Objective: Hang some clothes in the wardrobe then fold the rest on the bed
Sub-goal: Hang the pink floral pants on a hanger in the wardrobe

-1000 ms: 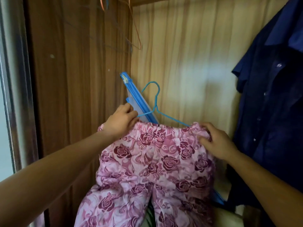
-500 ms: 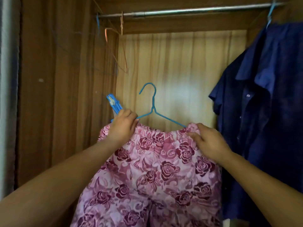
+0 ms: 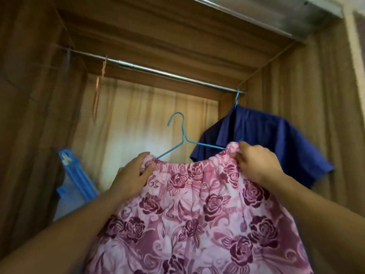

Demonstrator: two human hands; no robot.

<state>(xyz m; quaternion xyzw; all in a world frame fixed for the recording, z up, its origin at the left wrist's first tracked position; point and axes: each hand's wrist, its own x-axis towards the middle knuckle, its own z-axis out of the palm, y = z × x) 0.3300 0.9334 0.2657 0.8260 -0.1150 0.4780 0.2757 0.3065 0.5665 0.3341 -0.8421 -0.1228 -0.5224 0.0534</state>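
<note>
a person's left hand (image 3: 134,175) and right hand (image 3: 254,163) hold a pink fabric garment printed with dark red roses (image 3: 197,210) by the two ends of its gathered elastic waistband, inside a brown wood-grain wardrobe (image 3: 29,115). the waistband is stretched over the shoulders of a thin blue wire hanger (image 3: 184,136), whose hook stands free in the air below the silver metal rail (image 3: 167,74) and is not yet on it. each hand has its fingers and thumb curled closed on the waistband, apparently with the wire end beneath it. gripping at both ends likely keeps the elastic from sliding inward down the sloped wire and keeps the hanger level for the lift to the rail. the hook opens to the left, and the bare stretch of rail above it looks the likeliest landing place. a dark blue short-sleeved shirt (image 3: 266,139) hangs on its own blue hanger at the rail's right end, just behind the right hand, so the new piece would probably go to its left. a thin orange wire hanger (image 3: 103,66) dangles near the rail's left end, and a blue-edged clear plastic zip bag (image 3: 79,175) leans by the left wall. the garment's lower part falls out of frame, so whether it is trousers or a skirt cannot be told.
</note>
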